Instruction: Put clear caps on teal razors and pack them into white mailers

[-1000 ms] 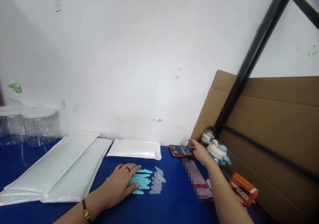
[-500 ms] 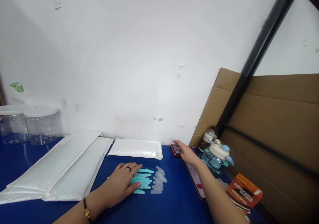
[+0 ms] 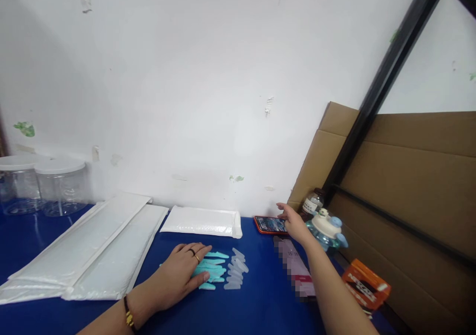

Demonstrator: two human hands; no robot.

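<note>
My left hand (image 3: 182, 270) lies over a small pile of turquoise tapered plastic pieces (image 3: 215, 270), fingers stretched out and covering part of it. A ring and a dark bracelet with a gold charm are on that hand and wrist. Just right of the pile lie several translucent whitish plastic pieces (image 3: 235, 273), shaped like small caps. Over the right end of a phone in a red-orange case (image 3: 271, 225) is my right hand (image 3: 293, 221). Its index finger points out and it holds nothing visible; whether it touches the screen, I cannot tell.
White padded mailers (image 3: 104, 245) lie at left, another mailer (image 3: 203, 222) by the wall. Clear jars (image 3: 61, 186) stand far left. At right are a pixelated phone-like object (image 3: 292, 265), a brown bottle (image 3: 311, 203), a blue-and-cream bottle (image 3: 325, 226), an orange box (image 3: 366, 285) and cardboard (image 3: 416, 166).
My right hand has shifted right across the red-cased phone, uncovering more of its screen. The phone-like object nearer me now appears pixelated. My left hand stays on the turquoise pieces.
</note>
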